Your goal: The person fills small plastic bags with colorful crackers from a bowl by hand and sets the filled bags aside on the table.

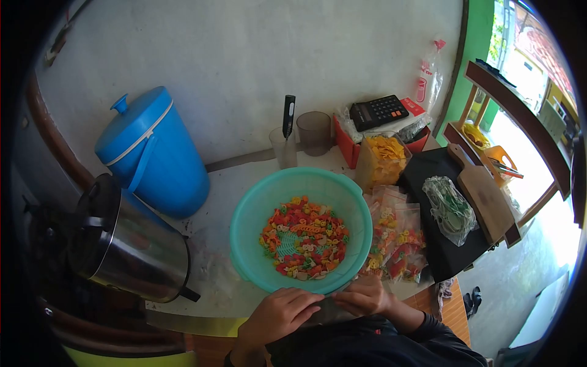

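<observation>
My left hand [284, 312] and my right hand [365, 295] are close together at the near rim of a turquoise plastic basin [244, 244]. Fingers of both hands are pinched on what looks like a small clear plastic bag [329, 311], hard to see against the dark shirt. Colourful small snack pieces [306, 235], red, orange, yellow and green, lie in the basin, with its slotted bottom showing through on the left. Right of the basin, several clear bags of the same snack [397, 238] are piled, nearest my right hand.
A steel pot-like appliance [143, 244] and a blue drinks cooler [162, 153] stand left. Behind are two cups [315, 133], a container of yellow chips [385, 156] and a calculator [379, 112] on a red box. A wooden board [486, 196] and a plastic-wrapped bundle [450, 210] lie right.
</observation>
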A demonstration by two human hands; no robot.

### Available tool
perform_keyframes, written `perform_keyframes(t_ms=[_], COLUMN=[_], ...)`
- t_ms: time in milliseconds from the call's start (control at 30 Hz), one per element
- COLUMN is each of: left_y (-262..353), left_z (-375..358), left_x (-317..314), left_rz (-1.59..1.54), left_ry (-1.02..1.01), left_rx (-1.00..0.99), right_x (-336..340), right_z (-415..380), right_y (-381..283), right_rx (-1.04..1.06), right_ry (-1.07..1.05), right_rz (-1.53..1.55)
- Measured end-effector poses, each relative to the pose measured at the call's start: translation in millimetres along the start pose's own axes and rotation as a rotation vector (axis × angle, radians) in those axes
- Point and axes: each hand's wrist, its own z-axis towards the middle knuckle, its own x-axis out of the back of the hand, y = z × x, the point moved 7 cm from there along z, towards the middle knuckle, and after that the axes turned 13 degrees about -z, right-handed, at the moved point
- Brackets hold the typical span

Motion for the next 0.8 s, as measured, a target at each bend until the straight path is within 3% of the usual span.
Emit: perform_keyframes(t_ms=[300,500,600,800], left_y=[-36.4,-76.9,-90.7,-113.6], left_z=[-60.4,-118.3,-139.9,-165.6], left_x=[34.3,64.7,72.8,62.7], left_rz=[-0.042,0.151,0.287,0.358], left_ry=[0.315,0.543,0.627,0.73], left_rx=[0.223,0.439,0.507,0.547], right_x=[-71.1,-107.4,-130.6,-235.8], right_z=[5.8,37.5,57.7,58.8], right_y=[-35.2,-61.2,-75.9,-70.9], right_rx=[0.263,0.372,0.471,0.123], right_ry=[-0.41,-0.546,-0.425,-0.388], right_rz=[0.112,0.024,-0.177,-0.025])
